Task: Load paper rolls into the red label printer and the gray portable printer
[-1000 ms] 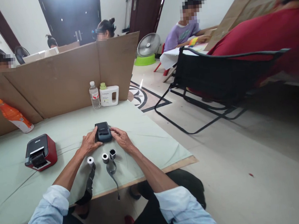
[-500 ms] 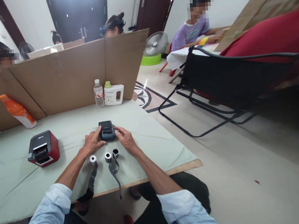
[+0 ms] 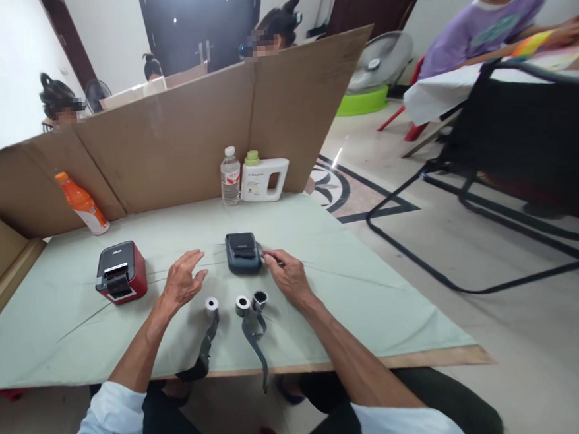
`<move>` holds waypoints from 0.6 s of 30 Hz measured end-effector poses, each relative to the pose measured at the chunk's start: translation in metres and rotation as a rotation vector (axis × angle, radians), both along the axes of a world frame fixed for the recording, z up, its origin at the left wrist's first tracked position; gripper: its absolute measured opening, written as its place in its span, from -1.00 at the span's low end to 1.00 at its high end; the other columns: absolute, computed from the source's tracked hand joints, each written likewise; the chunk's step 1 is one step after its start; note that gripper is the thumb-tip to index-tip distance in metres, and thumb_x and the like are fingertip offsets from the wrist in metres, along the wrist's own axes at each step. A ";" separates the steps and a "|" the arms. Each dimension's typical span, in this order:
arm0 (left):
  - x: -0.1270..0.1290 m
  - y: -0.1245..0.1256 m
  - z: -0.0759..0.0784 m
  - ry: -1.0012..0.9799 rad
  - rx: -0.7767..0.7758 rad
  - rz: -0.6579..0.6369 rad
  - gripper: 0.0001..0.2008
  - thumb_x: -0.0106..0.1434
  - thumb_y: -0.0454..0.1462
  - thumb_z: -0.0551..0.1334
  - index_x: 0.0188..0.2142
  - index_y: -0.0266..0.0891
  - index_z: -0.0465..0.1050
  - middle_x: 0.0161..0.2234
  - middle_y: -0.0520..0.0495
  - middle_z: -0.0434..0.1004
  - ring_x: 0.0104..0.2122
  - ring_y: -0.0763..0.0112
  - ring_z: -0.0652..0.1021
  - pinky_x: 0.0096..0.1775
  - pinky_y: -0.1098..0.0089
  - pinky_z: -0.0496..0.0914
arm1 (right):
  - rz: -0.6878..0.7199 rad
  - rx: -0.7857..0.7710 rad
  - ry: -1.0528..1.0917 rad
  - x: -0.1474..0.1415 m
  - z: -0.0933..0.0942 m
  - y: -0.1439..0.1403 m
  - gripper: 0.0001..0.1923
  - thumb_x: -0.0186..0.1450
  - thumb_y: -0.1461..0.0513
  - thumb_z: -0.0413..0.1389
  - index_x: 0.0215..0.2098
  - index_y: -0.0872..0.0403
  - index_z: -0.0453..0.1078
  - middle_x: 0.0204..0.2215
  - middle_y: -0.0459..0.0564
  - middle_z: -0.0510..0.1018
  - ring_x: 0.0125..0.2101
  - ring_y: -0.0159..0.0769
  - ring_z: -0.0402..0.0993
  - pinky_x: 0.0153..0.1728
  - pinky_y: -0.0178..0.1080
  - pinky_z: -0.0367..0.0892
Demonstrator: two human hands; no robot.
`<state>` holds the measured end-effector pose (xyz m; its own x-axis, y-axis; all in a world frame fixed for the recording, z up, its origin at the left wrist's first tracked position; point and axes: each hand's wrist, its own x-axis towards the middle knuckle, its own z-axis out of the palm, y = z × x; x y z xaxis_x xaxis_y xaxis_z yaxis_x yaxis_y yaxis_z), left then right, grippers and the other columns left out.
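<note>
The small dark printer sits mid-desk, well back from the near edge; the right hand touches its right side, fingers loosely bent; the left hand hovers open, apart from it; steadying both sides would probably keep it from sliding.

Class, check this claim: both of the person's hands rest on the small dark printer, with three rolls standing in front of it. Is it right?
Not quite. In the head view only the right hand touches the small dark printer; the left hand hovers open beside it, apart. The three rolls do stand in front of it.
</note>
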<state>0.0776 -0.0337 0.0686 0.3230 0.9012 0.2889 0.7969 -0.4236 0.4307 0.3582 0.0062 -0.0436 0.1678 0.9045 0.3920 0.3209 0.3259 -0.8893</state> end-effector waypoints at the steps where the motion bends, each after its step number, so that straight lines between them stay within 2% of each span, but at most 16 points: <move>1: -0.009 -0.008 0.007 0.028 0.047 0.035 -0.53 0.34 -0.27 0.24 0.23 -0.17 0.46 0.26 -0.21 0.48 0.26 0.08 0.46 0.33 0.03 0.31 | -0.001 0.001 0.001 0.000 0.000 0.000 -0.60 0.34 -0.01 0.08 -0.16 0.09 0.61 -0.20 0.15 0.69 -0.22 -0.08 0.59 -0.19 -0.08 0.48; 5: -0.055 -0.038 0.031 0.124 0.278 0.306 -0.50 0.33 -0.18 0.25 0.25 -0.15 0.43 0.27 -0.21 0.45 0.35 0.00 0.33 0.37 -0.07 0.18 | -0.002 0.003 0.005 0.000 0.000 -0.001 -0.62 0.33 0.00 0.09 -0.18 0.08 0.62 -0.22 0.13 0.70 -0.24 -0.09 0.59 -0.21 -0.10 0.48; 8: -0.092 -0.054 0.044 0.166 0.389 0.583 -0.31 0.24 -0.08 0.34 0.32 -0.22 0.33 0.35 -0.34 0.31 0.38 -0.15 0.24 0.35 -0.13 0.14 | -0.010 0.008 0.012 0.000 -0.001 -0.002 -0.63 0.32 0.00 0.10 -0.20 0.07 0.62 -0.25 0.11 0.70 -0.24 -0.09 0.59 -0.21 -0.10 0.47; 10: -0.110 -0.060 0.049 0.185 0.334 0.754 -0.12 0.17 0.01 0.39 0.39 -0.25 0.21 0.40 -0.43 0.19 0.37 -0.26 0.24 0.29 -0.20 0.20 | -0.011 0.011 0.016 -0.001 -0.001 -0.002 -0.64 0.32 0.01 0.10 -0.21 0.07 0.61 -0.25 0.11 0.70 -0.25 -0.09 0.59 -0.22 -0.11 0.47; 12: -0.122 -0.064 0.051 0.192 0.222 0.869 0.02 0.13 0.10 0.40 0.44 -0.26 0.10 0.41 -0.49 0.15 0.35 -0.33 0.26 0.23 -0.24 0.27 | -0.010 0.008 0.019 -0.001 0.000 -0.003 -0.64 0.32 0.00 0.10 -0.22 0.07 0.61 -0.25 0.11 0.70 -0.25 -0.08 0.59 -0.22 -0.10 0.47; 15: -0.128 -0.066 0.050 0.174 0.085 0.933 0.12 0.10 0.16 0.40 0.47 -0.28 0.01 0.39 -0.51 0.17 0.32 -0.32 0.31 0.21 -0.19 0.31 | -0.006 -0.001 0.017 0.000 0.001 -0.004 -0.64 0.31 0.00 0.11 -0.22 0.07 0.61 -0.25 0.12 0.70 -0.25 -0.07 0.60 -0.20 -0.08 0.47; 18: -0.127 -0.064 0.044 0.147 0.022 0.925 0.15 0.08 0.16 0.41 0.48 -0.27 -0.02 0.34 -0.47 0.26 0.30 -0.26 0.35 0.22 -0.11 0.33 | 0.000 -0.006 0.010 0.001 0.002 -0.005 -0.64 0.31 0.01 0.11 -0.21 0.07 0.62 -0.26 0.11 0.71 -0.26 -0.08 0.59 -0.19 -0.08 0.48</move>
<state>-0.0490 -0.0974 0.1128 -0.4851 0.8131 0.3216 0.8669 0.3991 0.2987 0.3591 0.0013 -0.0413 0.1715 0.9070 0.3847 0.3118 0.3204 -0.8945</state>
